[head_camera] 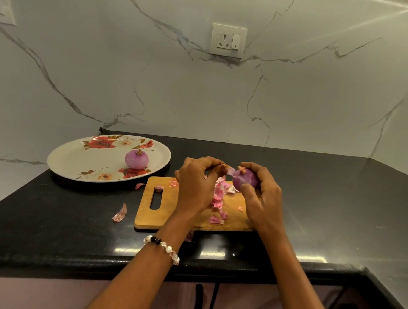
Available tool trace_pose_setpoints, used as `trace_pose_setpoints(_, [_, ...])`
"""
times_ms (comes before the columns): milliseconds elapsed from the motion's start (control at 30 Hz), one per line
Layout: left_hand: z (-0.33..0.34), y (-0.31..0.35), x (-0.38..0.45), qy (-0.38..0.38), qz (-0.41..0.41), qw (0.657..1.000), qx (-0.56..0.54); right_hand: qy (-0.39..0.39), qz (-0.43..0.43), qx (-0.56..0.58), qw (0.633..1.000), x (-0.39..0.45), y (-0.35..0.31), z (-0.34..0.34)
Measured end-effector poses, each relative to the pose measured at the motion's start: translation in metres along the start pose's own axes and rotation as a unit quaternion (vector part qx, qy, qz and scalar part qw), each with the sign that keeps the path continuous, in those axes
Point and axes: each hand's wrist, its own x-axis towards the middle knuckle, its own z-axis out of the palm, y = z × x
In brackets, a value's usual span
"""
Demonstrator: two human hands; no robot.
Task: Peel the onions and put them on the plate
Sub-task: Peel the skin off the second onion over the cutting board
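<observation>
Gleaming under ceiling light: black polished stone desk (62,222), backed by white marble-veined wall (178,93) carrying white socket with switch (228,40). Sitting toward far left corner of desk: large oval white plate with red rose print (78,163), bearing one peeled purple onion (136,159) near its right rim, stem end up. Lying just right of plate, near middle of desk: rectangular wooden chopping board with slot handle (151,213), strewn with pile of pink papery onion skins (218,198). Resting on bare desk off board's left edge: loose pink skin scrap (120,213), with smaller scrap (139,186) between board and plate. Hovering above board's far edge: right hand (262,198), fingers curling round second purple onion (245,179), thumb pressing its near side. Working just left of it: left hand (196,180), fingertips pinching strip of thin pink skin (230,170) still joined to top of held onion. Circling left wrist: bracelet of white, black and clear beads (162,247). Showing below desk's front edge: pale cabinet fronts (34,294).
</observation>
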Motion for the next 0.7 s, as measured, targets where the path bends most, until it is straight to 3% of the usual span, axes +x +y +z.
trace_pose_setpoints(200, [-0.007, 0.012, -0.004, -0.007, 0.036, 0.998, -0.041, 0.035, 0.08, 0.037, 0.995, 0.003, 0.003, 0.0])
trace_pose_setpoints(333, [-0.009, 0.01, -0.002, 0.037, -0.026, 0.997, -0.069, 0.074, 0.127, 0.062, 0.987, 0.005, 0.008, -0.004])
trace_pose_setpoints(700, [-0.001, 0.001, -0.003, 0.032, 0.029, 0.999, -0.008, 0.048, 0.11, 0.039, 0.992, 0.004, 0.005, -0.002])
